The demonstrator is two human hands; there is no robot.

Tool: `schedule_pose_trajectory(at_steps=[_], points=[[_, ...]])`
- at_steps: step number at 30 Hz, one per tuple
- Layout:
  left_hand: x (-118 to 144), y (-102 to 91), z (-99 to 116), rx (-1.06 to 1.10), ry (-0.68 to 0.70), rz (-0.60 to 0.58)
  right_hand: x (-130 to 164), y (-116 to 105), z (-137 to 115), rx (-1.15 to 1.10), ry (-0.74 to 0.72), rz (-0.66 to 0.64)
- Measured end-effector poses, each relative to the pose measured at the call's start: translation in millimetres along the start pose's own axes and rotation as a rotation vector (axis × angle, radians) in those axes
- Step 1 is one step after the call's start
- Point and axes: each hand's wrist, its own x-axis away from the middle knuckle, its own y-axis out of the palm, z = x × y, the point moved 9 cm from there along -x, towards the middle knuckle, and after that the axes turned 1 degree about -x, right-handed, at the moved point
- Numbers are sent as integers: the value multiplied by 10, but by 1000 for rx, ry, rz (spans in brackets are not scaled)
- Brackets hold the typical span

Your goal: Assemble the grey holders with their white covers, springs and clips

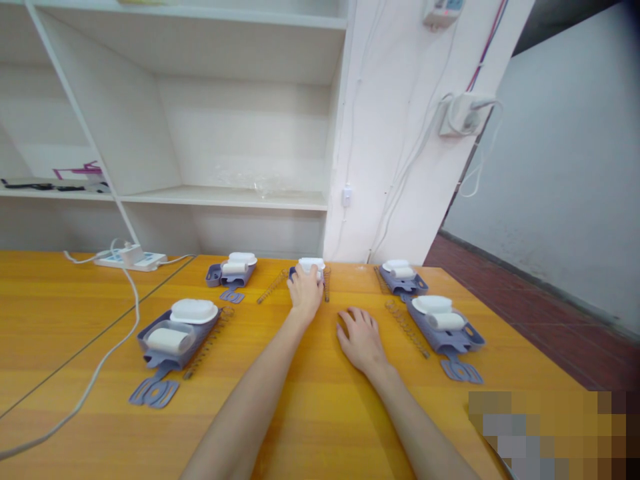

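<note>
The left hand (305, 291) reaches far out and grips the white block (311, 265) of a small blue-gray kit. The right hand (361, 340) lies flat and empty just behind it. A spring (327, 283) sits beside the left hand.

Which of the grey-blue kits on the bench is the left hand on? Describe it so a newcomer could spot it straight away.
Start at the yellow wooden bench and look to its far edge, below the white pillar. There, in the middle, the left hand covers a grey-blue kit with a white part on top. It is the only kit with a hand on it; the right hand lies flat on bare wood.
</note>
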Motion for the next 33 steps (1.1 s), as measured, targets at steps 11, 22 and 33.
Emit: schedule_pose_trajectory(at_steps=[11, 22, 33], points=[[312, -251, -261, 55, 108, 19, -3, 18, -8, 0, -5, 5], [611, -184, -603, 171, 344, -118, -5, 36, 2, -12, -9, 21], [677, -217, -562, 45, 349, 9, -9, 51, 3, -6, 0, 4]])
